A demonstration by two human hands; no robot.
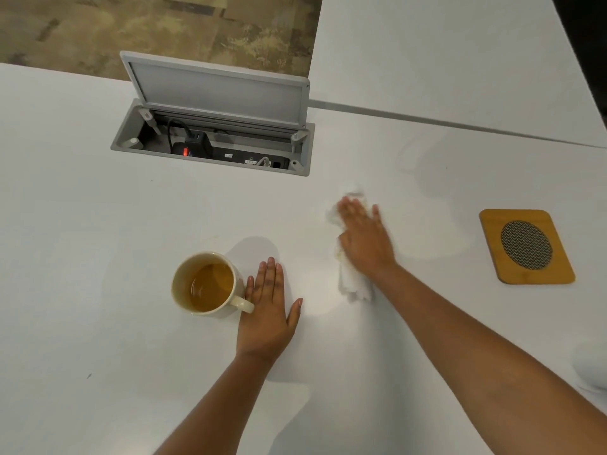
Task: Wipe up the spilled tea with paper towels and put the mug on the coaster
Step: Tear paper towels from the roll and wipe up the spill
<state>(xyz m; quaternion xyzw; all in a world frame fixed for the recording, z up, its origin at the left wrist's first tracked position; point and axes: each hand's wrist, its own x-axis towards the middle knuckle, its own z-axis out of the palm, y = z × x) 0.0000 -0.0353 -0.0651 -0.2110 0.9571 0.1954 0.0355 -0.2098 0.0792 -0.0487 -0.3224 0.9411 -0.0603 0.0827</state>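
Note:
A cream mug [204, 284] holding amber tea stands on the white table, its handle pointing right. My left hand [267, 310] lies flat on the table just right of the handle, fingers spread, holding nothing. My right hand [364, 239] presses flat on a crumpled white paper towel [354, 285] near the table's middle; the towel sticks out beyond the fingertips and below the wrist. A faint wet sheen [433, 238] spreads on the table between the towel and the coaster. The wooden coaster [527, 247] with a round mesh centre lies at the right, nothing on it.
An open grey cable box [213, 139] with a raised lid, a power strip and cords sits in the table behind the mug. A seam [460, 124] joins a second table at the back right. A white rounded object [591, 366] shows at the right edge. Carpet lies beyond.

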